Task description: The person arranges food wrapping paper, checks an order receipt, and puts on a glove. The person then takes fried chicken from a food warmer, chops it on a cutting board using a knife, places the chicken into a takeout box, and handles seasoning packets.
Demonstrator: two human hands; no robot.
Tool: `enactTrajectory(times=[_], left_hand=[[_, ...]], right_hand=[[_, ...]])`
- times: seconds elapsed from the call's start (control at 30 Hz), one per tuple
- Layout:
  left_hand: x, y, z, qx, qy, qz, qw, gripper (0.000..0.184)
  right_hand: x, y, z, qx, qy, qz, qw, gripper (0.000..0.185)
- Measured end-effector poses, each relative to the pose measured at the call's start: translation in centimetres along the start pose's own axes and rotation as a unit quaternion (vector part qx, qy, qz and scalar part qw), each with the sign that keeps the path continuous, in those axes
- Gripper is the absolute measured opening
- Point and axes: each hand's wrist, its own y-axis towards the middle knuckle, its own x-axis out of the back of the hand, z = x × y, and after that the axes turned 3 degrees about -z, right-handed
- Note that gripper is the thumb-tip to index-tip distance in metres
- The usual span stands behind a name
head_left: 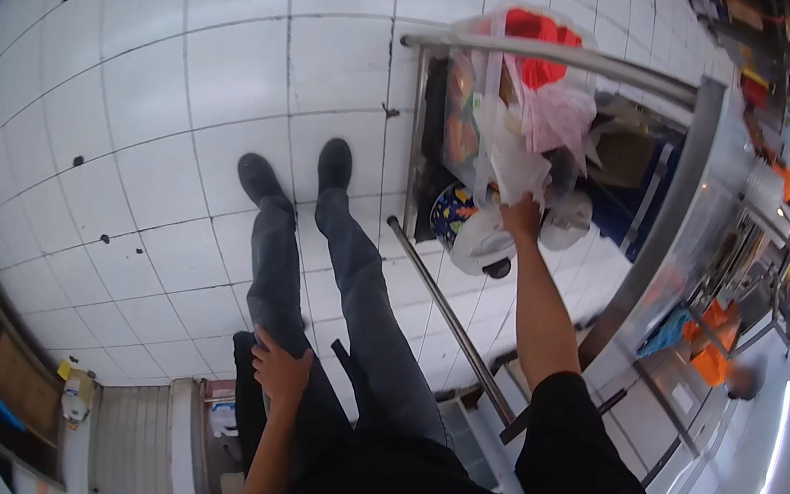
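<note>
My right hand [523, 214] reaches under a steel table, its fingers closed at the lower edge of a crumpled white plastic bag [519, 171]; the fingertips are partly hidden. Behind the bag stands a clear plastic bin [477, 127] with red [543, 40] and pale pink bags [560, 114] in it. Just below the hand is a white rounded appliance or pot [476, 243], beside a container with a colourful dark pattern [454, 210]. My left hand [280, 367] lies with fingers spread on my thigh, over dark cloth, and holds nothing.
The steel table's frame [698, 138] and a lower metal bar [450, 321] border my right arm. A blue box [648, 207] sits deeper under the table. White tiles [201, 119] cover the floor. Another person in orange [713, 342] is off to the right. Shelving [5, 364] stands at the lower left.
</note>
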Motion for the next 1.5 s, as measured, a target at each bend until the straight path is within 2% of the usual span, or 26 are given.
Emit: enactTrajectory(times=[0.03,0.17,0.27,0.37,0.47,0.63,0.73,0.77,0.83,0.93,0.97,1.03,1.07,1.1,1.13,1.2,1.23,1.3,1.33,1.4,1.47,1.5], left_hand=[[-1.1,0.8,0.3,-0.021,0.018,-0.027,0.999,0.103],[-0.7,3.0,-0.9,0.003,0.056,-0.037,0.998,0.101],[-0.2,3.0,-1.2,-0.007,0.068,-0.060,0.996,0.100],[-0.1,3.5,-1.5,-0.004,0.073,-0.060,0.995,0.099],[0.0,3.3,-1.9,0.005,0.076,-0.057,0.995,0.098],[0.2,3.1,-2.1,-0.005,0.076,-0.057,0.995,0.098],[-0.1,3.0,-2.0,0.001,0.085,-0.050,0.995,0.098],[-0.2,3.0,-2.1,0.005,0.087,-0.046,0.995,0.098],[-0.3,3.2,-2.0,0.012,0.082,-0.039,0.996,0.098],[-0.4,2.9,-1.5,0.013,0.063,-0.042,0.997,0.090],[-0.1,2.9,-1.3,0.007,0.057,-0.047,0.997,0.087],[-2.0,5.3,1.2,-0.078,0.018,-0.098,0.992,0.076],[-2.4,6.2,2.4,-0.121,0.001,-0.121,0.985,0.071],[-0.9,6.0,1.3,-0.143,-0.172,-0.071,0.972,0.065],[0.6,5.8,0.3,-0.150,-0.340,-0.015,0.928,0.060],[2.7,6.0,-1.1,-0.093,-0.528,0.132,0.834,0.058],[3.0,6.5,-1.4,-0.070,-0.559,0.198,0.802,0.058],[3.2,7.5,-1.9,-0.031,-0.583,0.314,0.749,0.057],[3.3,7.5,-2.2,-0.035,-0.574,0.343,0.743,0.056],[4.2,6.4,-3.3,-0.074,-0.533,0.346,0.768,0.055],[6.2,3.3,-6.0,-0.131,-0.484,0.290,0.815,0.048],[6.8,2.8,-6.6,-0.150,-0.487,0.307,0.804,0.044]], right_hand=[[-0.1,0.7,-0.2,0.008,-0.025,0.015,1.000,0.071],[-1.8,2.8,0.9,0.002,-0.062,0.012,0.998,0.070],[-2.9,4.2,-0.5,0.029,-0.101,0.040,0.994,0.058],[-4.2,5.2,-1.8,0.053,-0.115,0.008,0.992,0.037],[-4.0,1.9,0.0,0.078,-0.064,-0.063,0.993,0.024],[-2.6,-7.7,4.6,-0.043,0.139,-0.053,0.988,0.029],[-2.9,-12.6,5.5,-0.074,0.311,-0.143,0.937,0.027],[-3.6,-14.1,5.4,-0.076,0.383,-0.157,0.907,0.032],[-4.4,-17.4,5.8,-0.083,0.446,-0.138,0.881,0.038],[-4.1,-23.4,8.4,-0.117,0.605,0.002,0.787,0.035],[-3.6,-25.5,9.0,-0.128,0.673,0.103,0.722,0.033],[-0.6,-29.3,10.8,-0.149,0.681,0.210,0.685,0.031],[-1.8,-31.0,10.4,-0.138,0.690,0.288,0.649,0.031],[-0.7,-32.1,10.5,-0.154,0.704,0.348,0.599,0.033],[0.2,-32.2,10.4,-0.185,0.700,0.398,0.563,0.034],[1.6,-33.2,9.6,-0.251,0.677,0.500,0.479,0.037],[0.7,-33.4,8.6,-0.239,0.659,0.541,0.465,0.038],[-2.3,-33.8,6.3,-0.240,0.628,0.565,0.478,0.038],[-3.3,-33.9,5.6,-0.240,0.614,0.576,0.482,0.039],[-2.4,-32.8,4.8,-0.208,0.589,0.580,0.523,0.034],[-2.7,-31.8,4.4,-0.181,0.576,0.604,0.521,0.035],[-2.7,-31.4,4.5,-0.168,0.569,0.613,0.522,0.035]])
